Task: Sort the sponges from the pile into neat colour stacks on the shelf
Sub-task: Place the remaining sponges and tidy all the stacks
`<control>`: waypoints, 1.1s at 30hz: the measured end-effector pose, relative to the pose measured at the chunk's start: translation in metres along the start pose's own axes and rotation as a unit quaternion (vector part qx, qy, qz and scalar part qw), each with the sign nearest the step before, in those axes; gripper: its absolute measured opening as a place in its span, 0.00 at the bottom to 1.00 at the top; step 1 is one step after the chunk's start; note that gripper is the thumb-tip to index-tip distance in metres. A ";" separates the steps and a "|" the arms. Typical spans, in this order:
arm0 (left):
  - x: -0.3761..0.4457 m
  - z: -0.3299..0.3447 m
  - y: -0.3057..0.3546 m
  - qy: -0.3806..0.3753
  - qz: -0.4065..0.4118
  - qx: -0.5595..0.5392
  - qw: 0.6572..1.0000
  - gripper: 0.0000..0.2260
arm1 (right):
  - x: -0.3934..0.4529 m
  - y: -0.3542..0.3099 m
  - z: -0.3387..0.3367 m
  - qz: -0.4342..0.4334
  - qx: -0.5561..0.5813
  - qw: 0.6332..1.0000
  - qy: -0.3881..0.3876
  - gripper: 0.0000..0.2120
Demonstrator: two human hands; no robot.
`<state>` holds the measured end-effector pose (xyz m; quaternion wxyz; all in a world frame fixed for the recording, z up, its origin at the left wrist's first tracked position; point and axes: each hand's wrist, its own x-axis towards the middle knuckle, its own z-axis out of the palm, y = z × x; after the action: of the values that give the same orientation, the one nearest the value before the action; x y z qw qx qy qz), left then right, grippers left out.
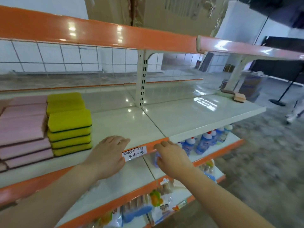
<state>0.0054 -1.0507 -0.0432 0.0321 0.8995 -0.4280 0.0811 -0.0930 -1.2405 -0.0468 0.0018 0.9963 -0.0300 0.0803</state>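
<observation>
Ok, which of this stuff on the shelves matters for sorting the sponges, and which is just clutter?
For the job:
yellow sponge stacks
pink sponge stacks
loose sponges at the far right
shelf

Just lying about:
price tag
blue bottles
packets on the lower shelf
cardboard box

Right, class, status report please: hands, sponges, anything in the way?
Left hand open, flat on the shelf edge. Right hand fingertips on the edge, empty. Pink stacks and yellow stacks sit neat. Nothing blocking.

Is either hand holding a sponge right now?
No, the left hand and right hand rest at the shelf edge, holding no sponge.
</observation>
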 end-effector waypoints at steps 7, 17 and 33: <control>0.039 0.011 0.043 0.001 0.028 -0.025 0.999 0.27 | -0.024 0.059 0.004 0.055 0.005 0.998 -0.009 0.17; 0.117 0.028 0.104 -0.003 0.118 -0.041 0.992 0.25 | -0.053 0.137 0.008 0.159 0.013 0.987 -0.026 0.17; 0.285 0.047 0.171 -0.067 0.204 -0.047 0.976 0.22 | -0.019 0.280 0.003 0.286 0.030 0.956 -0.063 0.19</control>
<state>0.0552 -1.3833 -0.0424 0.0281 0.7941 -0.6071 0.0052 -0.1280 -1.5194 -0.0531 -0.0529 0.9488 -0.3110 0.0157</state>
